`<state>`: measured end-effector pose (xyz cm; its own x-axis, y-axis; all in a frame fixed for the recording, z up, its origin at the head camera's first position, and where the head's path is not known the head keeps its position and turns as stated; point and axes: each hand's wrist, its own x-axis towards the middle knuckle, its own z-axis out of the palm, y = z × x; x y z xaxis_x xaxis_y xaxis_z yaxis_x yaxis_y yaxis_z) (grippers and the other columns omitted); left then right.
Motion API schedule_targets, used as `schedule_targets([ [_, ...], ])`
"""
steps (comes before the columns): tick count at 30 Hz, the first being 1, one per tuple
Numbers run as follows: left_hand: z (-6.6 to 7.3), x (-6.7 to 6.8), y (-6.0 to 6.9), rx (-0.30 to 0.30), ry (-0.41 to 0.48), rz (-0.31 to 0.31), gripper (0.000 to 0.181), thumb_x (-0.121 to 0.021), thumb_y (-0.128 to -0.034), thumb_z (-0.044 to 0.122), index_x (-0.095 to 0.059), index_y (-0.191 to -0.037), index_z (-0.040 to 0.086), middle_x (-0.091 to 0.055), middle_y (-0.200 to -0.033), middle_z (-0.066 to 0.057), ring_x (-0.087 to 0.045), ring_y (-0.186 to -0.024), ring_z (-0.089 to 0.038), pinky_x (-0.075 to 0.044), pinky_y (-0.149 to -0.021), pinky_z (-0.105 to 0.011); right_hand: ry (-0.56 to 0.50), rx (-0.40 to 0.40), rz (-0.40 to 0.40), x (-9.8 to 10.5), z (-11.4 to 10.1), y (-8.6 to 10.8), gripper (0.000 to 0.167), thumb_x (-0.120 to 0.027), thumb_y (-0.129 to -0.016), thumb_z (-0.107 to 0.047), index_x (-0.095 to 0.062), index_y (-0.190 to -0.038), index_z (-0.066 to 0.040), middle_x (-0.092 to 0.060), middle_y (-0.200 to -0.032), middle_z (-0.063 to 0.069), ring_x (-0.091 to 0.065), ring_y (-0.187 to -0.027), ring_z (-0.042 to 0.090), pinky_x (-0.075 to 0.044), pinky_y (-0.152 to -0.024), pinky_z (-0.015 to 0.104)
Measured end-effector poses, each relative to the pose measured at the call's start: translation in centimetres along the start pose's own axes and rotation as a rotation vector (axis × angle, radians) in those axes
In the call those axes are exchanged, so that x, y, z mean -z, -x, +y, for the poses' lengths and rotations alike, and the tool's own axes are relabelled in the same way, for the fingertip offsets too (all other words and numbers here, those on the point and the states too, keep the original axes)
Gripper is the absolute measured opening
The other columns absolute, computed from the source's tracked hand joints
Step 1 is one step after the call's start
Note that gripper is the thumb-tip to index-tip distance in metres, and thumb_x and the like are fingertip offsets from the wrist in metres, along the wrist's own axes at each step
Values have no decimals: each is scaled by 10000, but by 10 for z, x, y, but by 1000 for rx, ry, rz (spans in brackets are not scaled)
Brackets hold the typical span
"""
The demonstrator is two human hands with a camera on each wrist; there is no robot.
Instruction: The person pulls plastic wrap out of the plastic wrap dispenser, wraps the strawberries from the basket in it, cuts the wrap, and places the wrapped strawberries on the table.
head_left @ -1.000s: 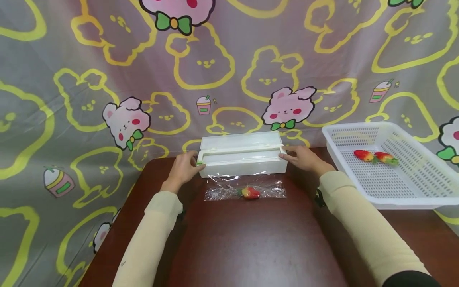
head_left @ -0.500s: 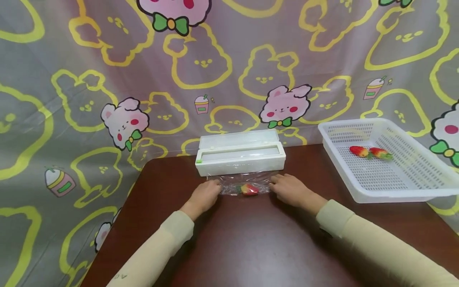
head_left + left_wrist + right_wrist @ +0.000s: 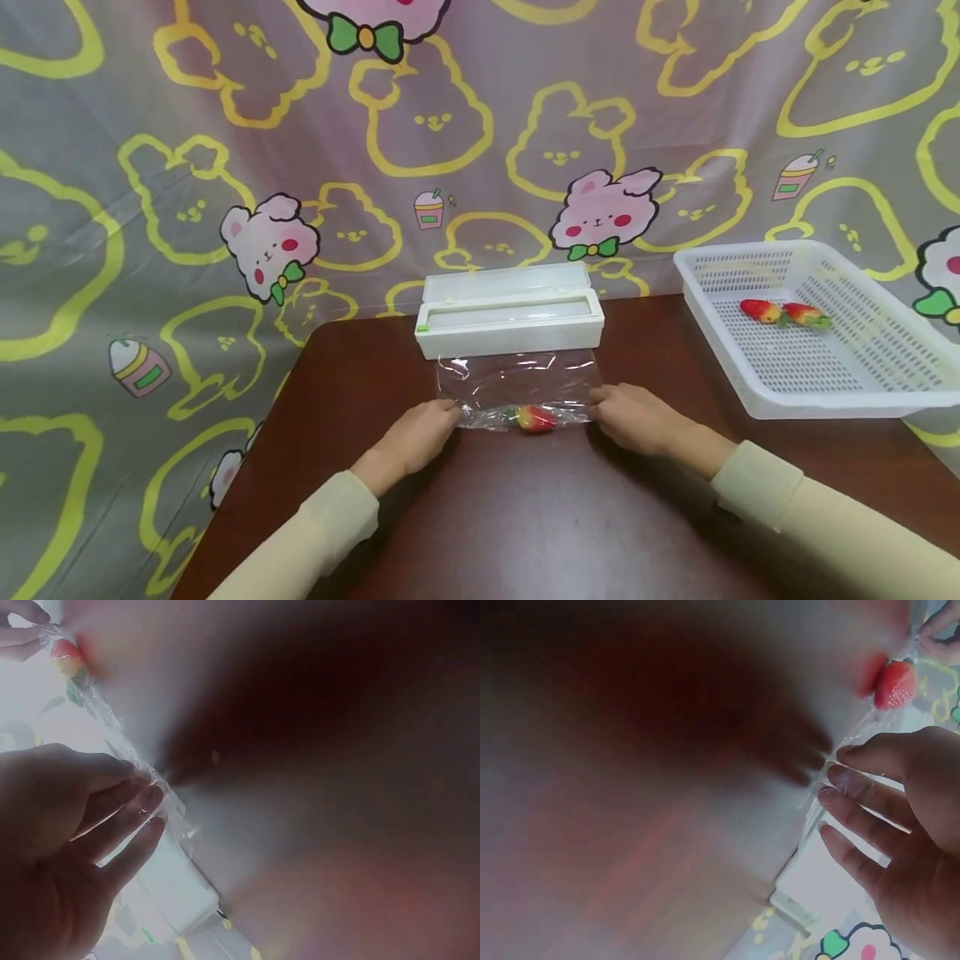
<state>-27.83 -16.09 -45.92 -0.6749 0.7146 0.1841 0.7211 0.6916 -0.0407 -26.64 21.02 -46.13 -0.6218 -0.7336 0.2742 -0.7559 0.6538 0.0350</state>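
Observation:
A sheet of clear plastic wrap [image 3: 517, 379] stretches forward over the table from a white wrap dispenser box [image 3: 510, 337], whose lid stands up. Near its front edge a red strawberry [image 3: 537, 418] with a green leafy end lies in the film. My left hand [image 3: 420, 432] pinches the film's left front corner between thumb and fingers, as the left wrist view shows. On the other side my right hand [image 3: 637, 419] pinches the right front corner, thumb against the fingertips in the right wrist view. The strawberry [image 3: 895, 685] sits between the two hands.
A white perforated basket [image 3: 757, 392] stands at the right of the dark brown table [image 3: 540, 517]. Two strawberries [image 3: 780, 312] lie in it. Behind the table hangs a patterned cloth [image 3: 480, 125].
Both hands left the dispenser's ends, took hold of the film's front corners and drew it toward me. The strawberry came along, and more film now shows between it and the box.

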Motion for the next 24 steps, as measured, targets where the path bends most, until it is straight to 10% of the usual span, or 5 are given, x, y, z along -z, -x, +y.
schedule_targets([
  [8, 22, 6, 37, -47, 13, 16, 167, -751, -898, 46, -682, -1049, 64, -655, -963, -29, -652, -874, -184, -583, -724, -338, -61, 37, 38, 8, -24, 32, 97, -775, -825, -42, -752, -856, -131, -598, -849, -49, -573, -724, 131, -520, -604, 316],
  [16, 20, 4, 41, -19, 30, 113, 91, -728, -898, -17, -738, -947, 59, -664, -936, -46, -662, -842, -203, -582, -696, -356, -201, -1, 38, 11, -18, 37, 145, -798, -829, -9, -757, -877, -140, -596, -877, -77, -548, -770, 79, -536, -661, 287],
  [24, 14, 9, 49, 56, 334, 131, 91, -711, -928, -19, -722, -920, 71, -722, -884, -13, -674, -821, -123, -574, -750, -332, -342, 36, 25, 13, -12, 45, 147, -766, -857, -9, -738, -891, -149, -609, -889, -103, -567, -804, 37, -535, -700, 278],
])
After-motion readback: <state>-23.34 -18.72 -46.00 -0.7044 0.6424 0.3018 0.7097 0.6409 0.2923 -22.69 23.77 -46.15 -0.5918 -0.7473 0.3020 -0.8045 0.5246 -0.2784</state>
